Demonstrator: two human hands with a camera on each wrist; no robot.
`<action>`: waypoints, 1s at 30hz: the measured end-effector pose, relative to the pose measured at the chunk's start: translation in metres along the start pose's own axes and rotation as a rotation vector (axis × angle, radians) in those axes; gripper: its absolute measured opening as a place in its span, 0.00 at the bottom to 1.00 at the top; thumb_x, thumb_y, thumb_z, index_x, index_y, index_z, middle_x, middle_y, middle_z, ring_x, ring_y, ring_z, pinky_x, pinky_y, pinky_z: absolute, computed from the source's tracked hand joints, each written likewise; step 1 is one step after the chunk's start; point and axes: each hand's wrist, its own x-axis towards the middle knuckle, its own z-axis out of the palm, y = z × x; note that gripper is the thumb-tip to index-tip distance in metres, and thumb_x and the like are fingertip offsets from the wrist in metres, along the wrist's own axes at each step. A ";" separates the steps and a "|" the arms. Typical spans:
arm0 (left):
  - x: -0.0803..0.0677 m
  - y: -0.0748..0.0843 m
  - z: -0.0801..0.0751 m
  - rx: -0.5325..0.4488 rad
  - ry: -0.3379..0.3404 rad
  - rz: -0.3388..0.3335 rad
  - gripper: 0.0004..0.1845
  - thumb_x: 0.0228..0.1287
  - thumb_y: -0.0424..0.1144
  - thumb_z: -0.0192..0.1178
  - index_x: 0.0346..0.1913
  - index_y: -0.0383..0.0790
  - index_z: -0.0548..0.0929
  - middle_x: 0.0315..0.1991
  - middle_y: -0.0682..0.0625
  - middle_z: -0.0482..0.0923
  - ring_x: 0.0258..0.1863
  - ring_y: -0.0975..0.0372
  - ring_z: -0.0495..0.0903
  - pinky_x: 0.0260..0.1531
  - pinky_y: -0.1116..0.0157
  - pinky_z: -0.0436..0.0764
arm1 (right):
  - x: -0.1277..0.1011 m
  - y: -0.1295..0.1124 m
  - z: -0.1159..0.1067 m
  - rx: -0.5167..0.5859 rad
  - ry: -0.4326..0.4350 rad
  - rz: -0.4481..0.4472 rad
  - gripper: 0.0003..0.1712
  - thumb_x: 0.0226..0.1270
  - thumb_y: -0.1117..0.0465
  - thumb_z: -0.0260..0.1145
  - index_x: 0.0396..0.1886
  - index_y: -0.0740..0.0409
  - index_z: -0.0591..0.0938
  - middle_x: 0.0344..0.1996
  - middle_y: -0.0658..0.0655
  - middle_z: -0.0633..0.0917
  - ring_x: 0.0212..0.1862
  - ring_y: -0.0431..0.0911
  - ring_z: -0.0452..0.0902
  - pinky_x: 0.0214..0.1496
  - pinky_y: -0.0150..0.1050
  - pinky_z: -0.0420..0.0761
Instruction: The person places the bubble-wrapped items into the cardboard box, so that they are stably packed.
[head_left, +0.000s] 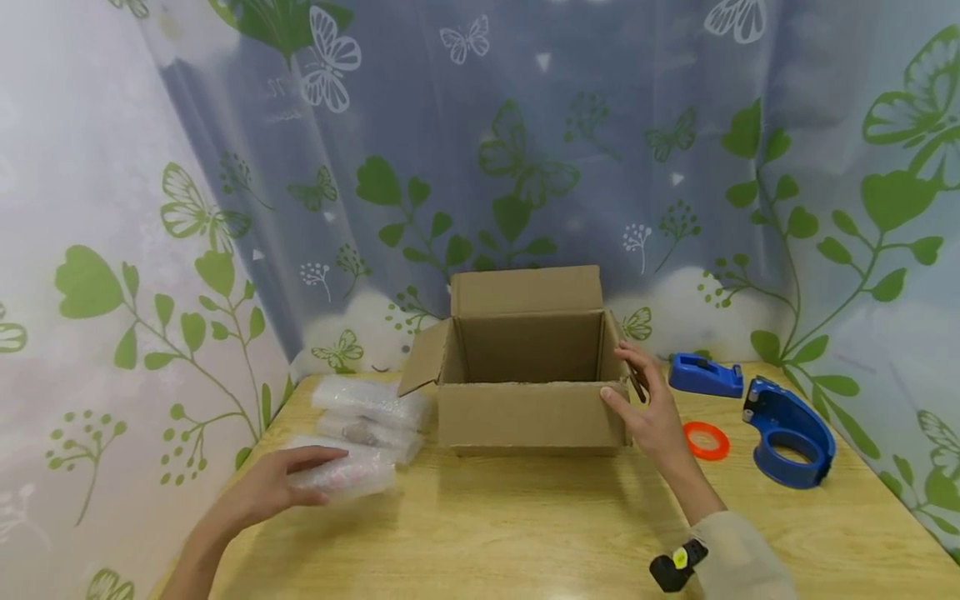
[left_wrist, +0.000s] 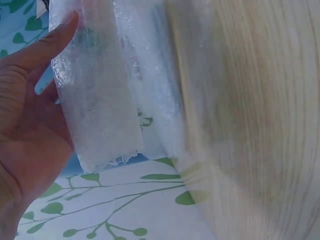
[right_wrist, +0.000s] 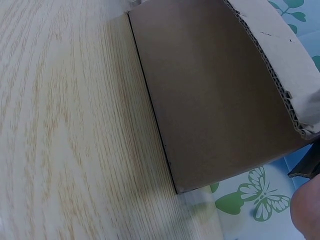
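Two hands: L hand (head_left: 273, 490) pinches the nearest bubble-wrap pack (head_left: 358, 477), one of 3, L of the box; thumb one side, fingers partly hidden. R hand (head_left: 654, 417) grips the R front corner of 1 open cardboard box (head_left: 525, 417). Contents of the held pack blurry thru wrap, its top cut off in L wrist view; box floor hidden. Pack's & box's long axes run approx. L–R, box opening up. Farther R on table (head_left: 517, 525): small dispenser (head_left: 705, 377), big dispenser (head_left: 797, 414), 1 orange tape roll (head_left: 723, 445).

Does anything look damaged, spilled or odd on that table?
Nothing looks spilled. The cardboard box looks slightly worn: its front upper edge is ragged in the right wrist view, with corrugation exposed.
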 end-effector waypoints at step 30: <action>0.031 0.069 -0.061 0.095 0.171 0.094 0.31 0.66 0.49 0.72 0.71 0.54 0.79 0.70 0.46 0.77 0.70 0.43 0.72 0.62 0.38 0.76 | 0.000 0.003 -0.002 -0.002 -0.015 0.012 0.33 0.73 0.67 0.68 0.75 0.62 0.69 0.79 0.54 0.63 0.79 0.56 0.57 0.73 0.25 0.59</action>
